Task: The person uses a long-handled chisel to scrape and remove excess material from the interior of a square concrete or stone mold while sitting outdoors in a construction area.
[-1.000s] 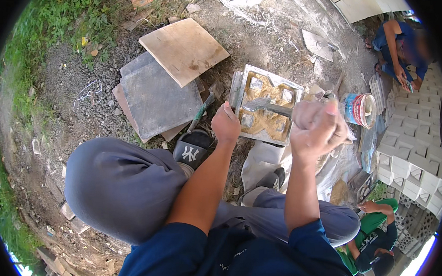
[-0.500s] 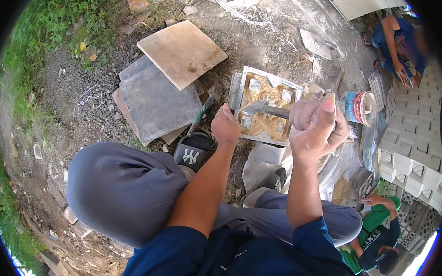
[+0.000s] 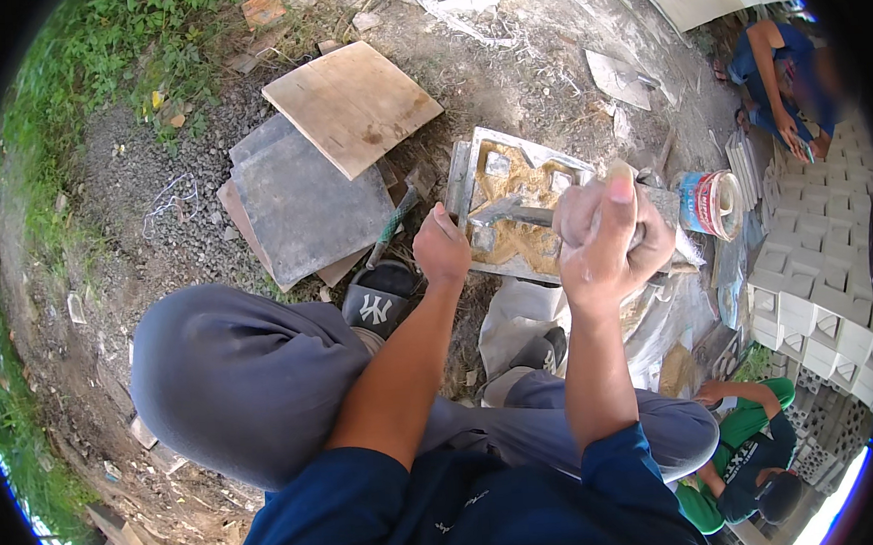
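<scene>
A square, pale block mould (image 3: 533, 139) lies ahead of me, filled with sandy tan mix around raised, squarish grey pieces. My right hand (image 3: 617, 228) is closed in a fist around a hammer-like metal tool (image 3: 497, 211), thumb on top. The tool's flat, tapering head reaches left over the mix; whether it touches is unclear. My left hand (image 3: 442, 248) is curled beside the mould's near left corner, thumb pointing away from me, fingers mostly hidden. Just left of it, a tool with a green-wrapped handle (image 3: 392, 227) leans by my black sandal (image 3: 383, 297).
Left of the mould, a tan board (image 3: 354, 109) overlaps stacked grey boards (image 3: 305, 205). A labelled tub (image 3: 706, 206) stands to the right. Pale blocks (image 3: 812, 282) are stacked at far right. One person (image 3: 782, 87) crouches at upper right, another (image 3: 752, 453) at lower right.
My right hand and the tool have shifted slightly left and away from me. My left hand stays at the mould's corner. The whole view has shifted a little.
</scene>
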Action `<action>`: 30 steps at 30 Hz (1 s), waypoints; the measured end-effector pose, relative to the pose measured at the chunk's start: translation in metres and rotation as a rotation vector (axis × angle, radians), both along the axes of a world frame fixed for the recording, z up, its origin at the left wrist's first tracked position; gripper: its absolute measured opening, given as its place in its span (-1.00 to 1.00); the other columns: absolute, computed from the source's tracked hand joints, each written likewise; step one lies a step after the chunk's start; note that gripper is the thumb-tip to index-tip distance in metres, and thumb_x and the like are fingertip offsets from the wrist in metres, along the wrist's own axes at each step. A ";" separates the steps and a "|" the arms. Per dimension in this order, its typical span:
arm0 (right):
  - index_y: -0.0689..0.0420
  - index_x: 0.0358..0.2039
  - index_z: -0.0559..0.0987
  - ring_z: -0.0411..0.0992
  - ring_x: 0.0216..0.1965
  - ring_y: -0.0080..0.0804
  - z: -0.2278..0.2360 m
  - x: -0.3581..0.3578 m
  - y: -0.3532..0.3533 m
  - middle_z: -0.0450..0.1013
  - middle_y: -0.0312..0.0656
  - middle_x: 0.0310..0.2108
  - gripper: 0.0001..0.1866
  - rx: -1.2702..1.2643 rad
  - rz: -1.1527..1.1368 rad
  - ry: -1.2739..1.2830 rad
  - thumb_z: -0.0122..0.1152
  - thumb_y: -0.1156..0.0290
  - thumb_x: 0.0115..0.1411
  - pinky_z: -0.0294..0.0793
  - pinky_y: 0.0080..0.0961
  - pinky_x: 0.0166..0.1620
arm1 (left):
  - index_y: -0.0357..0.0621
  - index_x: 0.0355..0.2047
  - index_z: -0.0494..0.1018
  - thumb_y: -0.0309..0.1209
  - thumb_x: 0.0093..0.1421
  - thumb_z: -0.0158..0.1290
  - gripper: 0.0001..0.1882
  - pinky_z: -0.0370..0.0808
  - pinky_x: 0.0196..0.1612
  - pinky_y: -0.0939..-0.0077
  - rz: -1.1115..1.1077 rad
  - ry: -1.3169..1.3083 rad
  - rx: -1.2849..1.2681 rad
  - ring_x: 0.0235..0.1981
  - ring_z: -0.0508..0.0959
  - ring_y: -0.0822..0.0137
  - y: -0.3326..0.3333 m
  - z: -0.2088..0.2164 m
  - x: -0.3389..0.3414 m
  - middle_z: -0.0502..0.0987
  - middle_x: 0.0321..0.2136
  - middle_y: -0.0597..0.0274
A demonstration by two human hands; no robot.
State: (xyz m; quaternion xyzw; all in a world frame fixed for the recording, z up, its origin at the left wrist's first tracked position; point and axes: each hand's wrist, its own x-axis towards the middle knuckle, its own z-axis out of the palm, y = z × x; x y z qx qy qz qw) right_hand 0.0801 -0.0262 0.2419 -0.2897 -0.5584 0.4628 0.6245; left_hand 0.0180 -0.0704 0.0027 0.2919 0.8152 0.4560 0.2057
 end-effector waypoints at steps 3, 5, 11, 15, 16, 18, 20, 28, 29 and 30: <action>0.18 -0.70 0.24 0.06 -0.70 -0.75 -0.012 0.002 0.000 0.20 -0.38 -0.74 -0.51 -0.039 -0.028 -0.021 0.04 0.40 0.42 -0.01 -0.63 -0.65 | -0.29 -0.46 0.49 -0.22 0.45 -0.27 -0.51 0.41 -0.35 -0.06 -0.012 -0.008 -0.008 -0.42 0.52 -0.29 0.000 0.001 0.002 0.52 -0.54 -0.21; 0.19 -0.68 0.25 0.04 -0.71 -0.75 -0.015 -0.001 0.009 0.17 -0.41 -0.75 -0.53 -0.038 -0.027 -0.050 0.00 0.42 0.43 -0.06 -0.62 -0.66 | -0.29 -0.45 0.50 -0.21 0.45 -0.27 -0.50 0.41 -0.35 -0.06 -0.028 -0.017 -0.022 -0.42 0.52 -0.29 0.000 0.001 0.000 0.53 -0.53 -0.21; 0.16 -0.68 0.22 0.04 -0.72 -0.74 -0.011 0.007 0.002 0.16 -0.41 -0.76 -0.52 -0.005 -0.001 -0.013 -0.03 0.42 0.45 -0.06 -0.59 -0.65 | -0.31 -0.43 0.52 -0.20 0.45 -0.28 -0.49 0.41 -0.34 -0.06 -0.033 -0.006 -0.055 -0.43 0.53 -0.29 0.003 0.008 0.002 0.54 -0.53 -0.20; 0.12 -0.69 0.22 0.00 -0.74 -0.72 -0.007 0.020 0.017 0.12 -0.40 -0.78 -0.53 0.023 0.119 0.056 -0.08 0.50 0.44 -0.06 -0.59 -0.65 | -0.32 -0.41 0.52 -0.21 0.46 -0.27 -0.50 0.41 -0.34 -0.04 0.006 -0.082 -0.014 -0.42 0.53 -0.28 0.000 0.000 -0.007 0.55 -0.53 -0.19; 0.11 -0.69 0.22 0.01 -0.74 -0.70 -0.003 0.030 0.019 0.11 -0.40 -0.78 -0.54 0.087 0.234 0.138 -0.09 0.52 0.42 -0.05 -0.59 -0.65 | -0.32 -0.40 0.52 -0.21 0.46 -0.27 -0.50 0.41 -0.33 -0.03 -0.004 -0.086 -0.007 -0.41 0.53 -0.27 0.002 -0.001 -0.006 0.55 -0.53 -0.20; 0.11 -0.69 0.22 -0.01 -0.75 -0.67 0.013 0.045 0.007 0.09 -0.40 -0.79 -0.57 0.004 0.250 0.200 -0.08 0.56 0.38 -0.06 -0.55 -0.65 | -0.32 -0.40 0.52 -0.22 0.46 -0.27 -0.51 0.41 -0.33 -0.02 -0.012 -0.096 -0.011 -0.40 0.53 -0.27 -0.001 -0.003 -0.002 0.55 -0.52 -0.21; 0.10 -0.70 0.20 -0.02 -0.75 -0.66 0.020 0.051 0.001 0.08 -0.41 -0.79 -0.56 0.006 0.365 0.243 -0.06 0.56 0.37 -0.06 -0.53 -0.65 | -0.32 -0.40 0.52 -0.23 0.46 -0.26 -0.51 0.41 -0.34 0.07 -0.010 -0.105 0.006 -0.44 0.55 -0.19 0.002 -0.006 -0.003 0.54 -0.54 -0.17; 0.23 -0.18 0.57 -0.01 -0.76 -0.66 0.006 0.039 -0.017 0.08 -0.42 -0.75 -0.83 0.046 0.441 0.240 -0.02 0.55 0.36 -0.07 -0.57 -0.63 | -0.32 -0.40 0.44 -0.30 0.44 -0.22 -0.62 0.40 -0.28 0.15 -0.107 -0.372 0.100 -0.41 0.48 -0.14 0.003 -0.027 -0.006 0.50 -0.48 -0.11; 0.23 -0.18 0.56 -0.01 -0.76 -0.66 0.007 0.036 -0.018 0.07 -0.42 -0.75 -0.83 0.050 0.452 0.238 -0.02 0.56 0.36 -0.07 -0.57 -0.64 | -0.31 -0.38 0.43 -0.31 0.44 -0.21 -0.65 0.40 -0.25 0.20 -0.156 -0.363 0.135 -0.38 0.48 -0.07 0.002 -0.036 -0.009 0.49 -0.45 -0.08; 0.20 -0.12 0.55 -0.01 -0.76 -0.66 0.009 0.034 -0.013 0.07 -0.42 -0.75 -0.81 0.081 0.533 0.214 -0.03 0.57 0.36 -0.08 -0.57 -0.64 | -0.31 -0.38 0.43 -0.31 0.44 -0.21 -0.65 0.40 -0.25 0.20 -0.147 -0.354 0.138 -0.38 0.48 -0.07 0.002 -0.045 -0.014 0.49 -0.45 -0.08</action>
